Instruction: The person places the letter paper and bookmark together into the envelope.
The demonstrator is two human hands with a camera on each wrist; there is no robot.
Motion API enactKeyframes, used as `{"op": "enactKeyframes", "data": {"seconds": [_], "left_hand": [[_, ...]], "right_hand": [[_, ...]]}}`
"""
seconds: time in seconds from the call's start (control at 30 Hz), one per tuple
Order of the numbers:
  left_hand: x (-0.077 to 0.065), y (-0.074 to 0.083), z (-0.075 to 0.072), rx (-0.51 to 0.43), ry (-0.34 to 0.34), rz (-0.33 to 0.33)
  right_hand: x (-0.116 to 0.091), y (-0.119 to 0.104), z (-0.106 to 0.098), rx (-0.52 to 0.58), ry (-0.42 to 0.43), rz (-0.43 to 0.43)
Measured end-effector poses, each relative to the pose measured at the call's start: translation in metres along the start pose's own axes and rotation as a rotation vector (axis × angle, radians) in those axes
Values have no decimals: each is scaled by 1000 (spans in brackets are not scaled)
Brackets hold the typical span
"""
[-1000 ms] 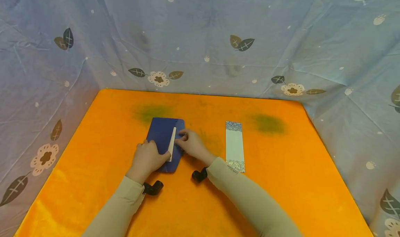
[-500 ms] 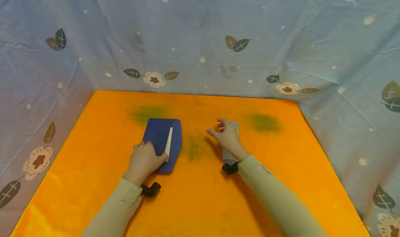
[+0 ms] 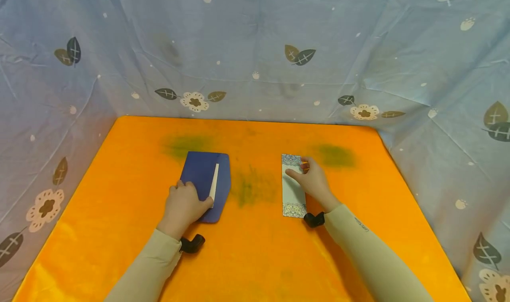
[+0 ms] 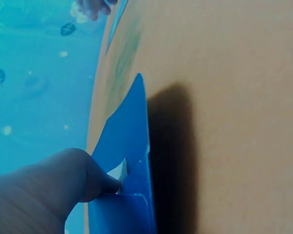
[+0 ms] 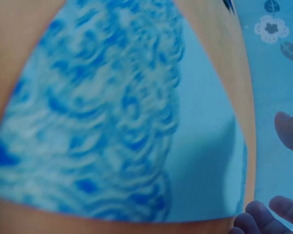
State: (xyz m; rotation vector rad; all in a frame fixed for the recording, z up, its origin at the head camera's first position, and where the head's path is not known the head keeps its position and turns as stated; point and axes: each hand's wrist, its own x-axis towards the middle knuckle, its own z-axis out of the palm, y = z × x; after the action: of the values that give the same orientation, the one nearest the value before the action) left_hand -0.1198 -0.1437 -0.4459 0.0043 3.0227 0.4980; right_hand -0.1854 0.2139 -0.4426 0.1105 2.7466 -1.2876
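A dark blue envelope [image 3: 201, 171] lies at left of centre, its flap side turned right. My left hand [image 3: 184, 208] grips its near left part, the thumb at the mouth, where a white sliver [image 3: 214, 186] shows. In the left wrist view the thumb [image 4: 83, 175] presses at the pocket's edge, and the envelope casts a shadow on the cloth. To the right lies a long white card [image 3: 292, 195] with blue lace-like patterned ends. My right hand [image 3: 314, 182] hovers at its right edge, thumb over the card, fingers parted from the thumb; contact cannot be told.
An orange cloth [image 3: 247, 257] with green smudges covers the table. Blue-grey patterned curtains [image 3: 255, 49] hang behind and on both sides. Black camera mounts [image 3: 192, 243] sit on both wrists.
My right hand has left the envelope's flap side and moved right, over the card, to its right edge. The left hand keeps its grip on the envelope. The view has shifted slightly.
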Motion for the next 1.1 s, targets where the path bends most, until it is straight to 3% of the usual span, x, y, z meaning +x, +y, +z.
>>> {"op": "enactKeyframes", "data": {"seconds": [0.43, 0.73, 1.1], "left_hand": [[-1, 2, 4, 24, 12, 1], [0, 2, 2, 28, 12, -6], [-2, 3, 1, 21, 24, 2]], "right_hand": [[4, 20, -1, 58, -14, 62], [7, 15, -2, 89, -18, 111], [6, 17, 3, 14, 20, 140]]}}
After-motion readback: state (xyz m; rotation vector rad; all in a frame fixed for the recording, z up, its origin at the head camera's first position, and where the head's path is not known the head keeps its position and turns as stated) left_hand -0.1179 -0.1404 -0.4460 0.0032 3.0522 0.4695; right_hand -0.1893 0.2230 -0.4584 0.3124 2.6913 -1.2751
